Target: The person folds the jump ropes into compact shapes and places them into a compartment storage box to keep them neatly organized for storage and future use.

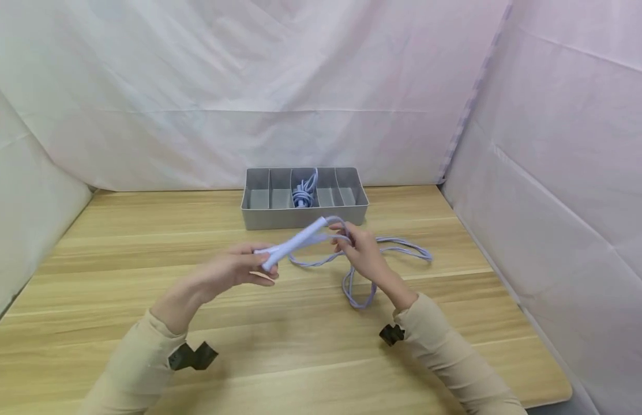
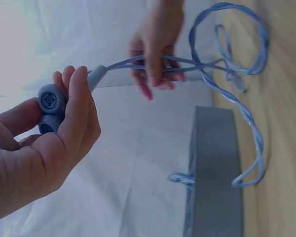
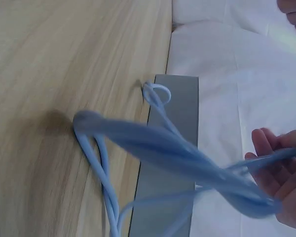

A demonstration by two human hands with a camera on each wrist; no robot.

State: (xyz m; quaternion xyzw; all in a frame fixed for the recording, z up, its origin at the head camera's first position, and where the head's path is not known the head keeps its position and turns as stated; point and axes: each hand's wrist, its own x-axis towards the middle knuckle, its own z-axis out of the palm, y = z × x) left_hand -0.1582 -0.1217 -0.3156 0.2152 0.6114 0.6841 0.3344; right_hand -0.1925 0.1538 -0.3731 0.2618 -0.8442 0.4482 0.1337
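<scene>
My left hand [image 1: 231, 268] grips the two pale blue handles [image 1: 298, 242] of a jump rope side by side, over the middle of the table. Their round end caps [image 2: 51, 99] show between thumb and fingers in the left wrist view. To the right, my right hand [image 1: 366, 252] holds the doubled cord just past the handles, thumb on one side and fingers on the other. The remaining twisted cord [image 1: 404, 248] hangs and trails in loops on the tabletop below and right of that hand. In the right wrist view a blurred length of cord [image 3: 163, 150] crosses in front.
A grey divided box [image 1: 305, 219] stands at the back of the wooden table [image 1: 279, 369], with several compartments. Another coiled blue rope [image 1: 303, 195] sits in its middle compartment, one loop rising above the rim. White cloth [image 1: 237, 75] encloses the back and sides.
</scene>
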